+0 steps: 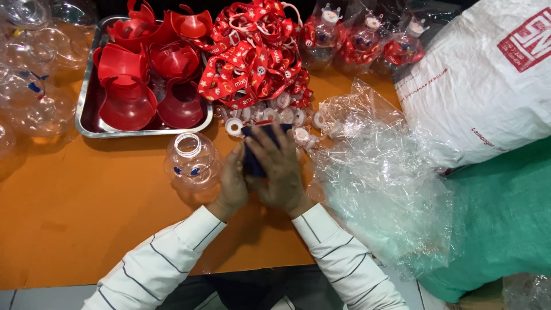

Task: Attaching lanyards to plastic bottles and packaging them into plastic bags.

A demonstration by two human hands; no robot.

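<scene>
Both my hands meet over the orange table (74,224) and hold one dark blue object (256,150) between them. My left hand (232,181) grips its left side, while my right hand (281,169) covers its top and right side. What the dark blue object is cannot be told. A clear round plastic bottle (191,161) with blue eye marks stands just left of my left hand. Small white caps (287,115) lie scattered just beyond my fingers, below a heap of red printed straps (252,51).
A metal tray (86,123) at the back left holds red plastic cups. More clear bottles (28,74) crowd the far left. Bagged finished bottles (361,40) sit at the back. Crumpled clear plastic bags (379,172), a white sack (488,80) and green fabric (505,224) fill the right.
</scene>
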